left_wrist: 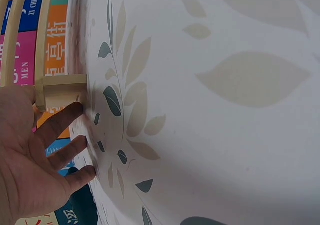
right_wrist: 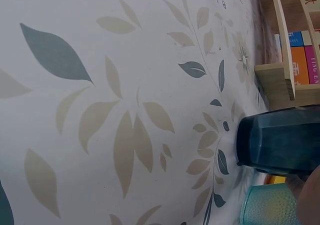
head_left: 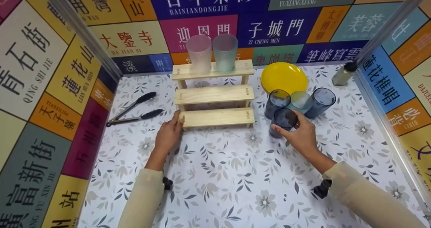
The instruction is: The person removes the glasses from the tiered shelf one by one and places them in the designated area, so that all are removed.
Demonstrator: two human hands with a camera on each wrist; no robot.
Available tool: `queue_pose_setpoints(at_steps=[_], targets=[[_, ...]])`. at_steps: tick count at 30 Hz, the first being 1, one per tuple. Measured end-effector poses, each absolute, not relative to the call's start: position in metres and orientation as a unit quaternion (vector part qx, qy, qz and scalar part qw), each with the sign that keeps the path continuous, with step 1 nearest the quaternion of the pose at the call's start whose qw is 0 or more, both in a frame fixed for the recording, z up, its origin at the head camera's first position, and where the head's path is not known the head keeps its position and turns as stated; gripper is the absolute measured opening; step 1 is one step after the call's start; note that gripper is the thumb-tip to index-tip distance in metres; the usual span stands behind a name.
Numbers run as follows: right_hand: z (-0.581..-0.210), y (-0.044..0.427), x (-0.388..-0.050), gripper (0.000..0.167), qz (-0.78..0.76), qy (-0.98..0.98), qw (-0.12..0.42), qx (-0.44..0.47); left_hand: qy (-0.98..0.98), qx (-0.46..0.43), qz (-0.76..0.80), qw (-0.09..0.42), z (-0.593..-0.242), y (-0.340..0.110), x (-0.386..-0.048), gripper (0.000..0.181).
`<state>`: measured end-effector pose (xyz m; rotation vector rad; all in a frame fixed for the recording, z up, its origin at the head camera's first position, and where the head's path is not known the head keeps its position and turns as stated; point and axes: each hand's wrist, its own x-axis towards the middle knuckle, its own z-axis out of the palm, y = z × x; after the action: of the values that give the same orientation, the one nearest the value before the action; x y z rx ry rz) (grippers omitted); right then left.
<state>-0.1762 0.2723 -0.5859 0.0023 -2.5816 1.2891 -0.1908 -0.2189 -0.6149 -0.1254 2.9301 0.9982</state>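
My right hand (head_left: 301, 133) grips a dark blue cup (head_left: 284, 118) between thumb and fingers. In the right wrist view this cup (right_wrist: 280, 140) stands beside a teal cup (right_wrist: 267, 207), and only a bit of the hand shows. Close around it in the head view are two more dark blue cups (head_left: 276, 103) and a teal cup (head_left: 300, 100). My left hand (head_left: 168, 132) touches the left end of the three-step wooden rack (head_left: 215, 117). The left wrist view shows its fingers (left_wrist: 65, 122) extended and spread by the rack's end. A pink cup (head_left: 199, 54) and a teal cup (head_left: 225, 53) stand on the top step.
A yellow plate (head_left: 284, 76) lies behind the cups on the right. Black-tipped tongs (head_left: 134, 110) rest spread on the left. A small dark-capped bottle (head_left: 344, 73) stands at the back right. Printed panels (head_left: 198, 5) wall the floral-covered table (head_left: 219, 187) on three sides.
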Motion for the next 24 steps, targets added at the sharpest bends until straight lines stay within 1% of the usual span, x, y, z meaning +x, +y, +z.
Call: queue_pose_setpoints(at_steps=[9,17,21,24], targets=[[-0.585,0.271,-0.179,0.082,0.428,-0.895,0.126,-0.002,0.947,-0.031,0.321,0.006,-0.616,-0.221,-0.191,0.057],[-0.579,0.276,-0.177,0.090,0.449,-0.887,0.111,0.021,0.946,-0.029,0.321,0.013,-0.616,-0.221,-0.191,0.059],[-0.571,0.281,-0.177,0.086,0.472,-0.875,0.105,0.037,0.947,-0.033,0.319,0.018,-0.616,-0.220,-0.192,0.059],[-0.565,0.284,-0.179,0.081,0.487,-0.865,0.116,0.049,0.948,-0.034,0.317,0.020,-0.616,-0.220,-0.192,0.058]])
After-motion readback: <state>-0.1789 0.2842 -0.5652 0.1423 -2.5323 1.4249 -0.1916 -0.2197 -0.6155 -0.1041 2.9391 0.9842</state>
